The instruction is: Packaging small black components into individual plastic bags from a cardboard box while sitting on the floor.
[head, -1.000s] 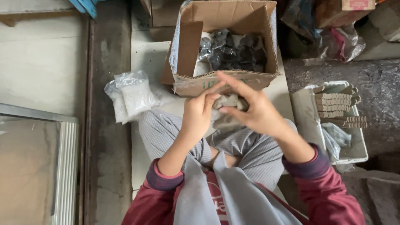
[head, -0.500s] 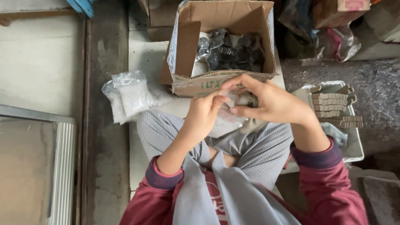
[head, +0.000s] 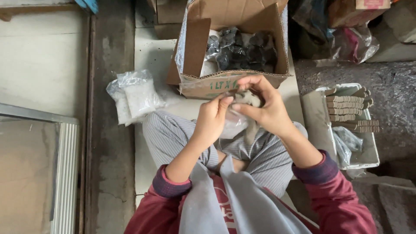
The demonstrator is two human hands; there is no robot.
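Fingers of the left hand (head: 211,119) pinch the crinkled clear plastic bag (head: 234,123), just in front of the cardboard box (head: 234,43). Opposite, the right hand (head: 262,106) curls half-closed around a small greyish lump (head: 248,99) at the bag's mouth, above the striped trousers (head: 173,136).

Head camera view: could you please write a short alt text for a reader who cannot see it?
A seated person's left hand and right hand together hold a small clear plastic bag over their lap. Ahead stands an open cardboard box of dark wrapped pieces, with white-filled bags left and a white tray right.
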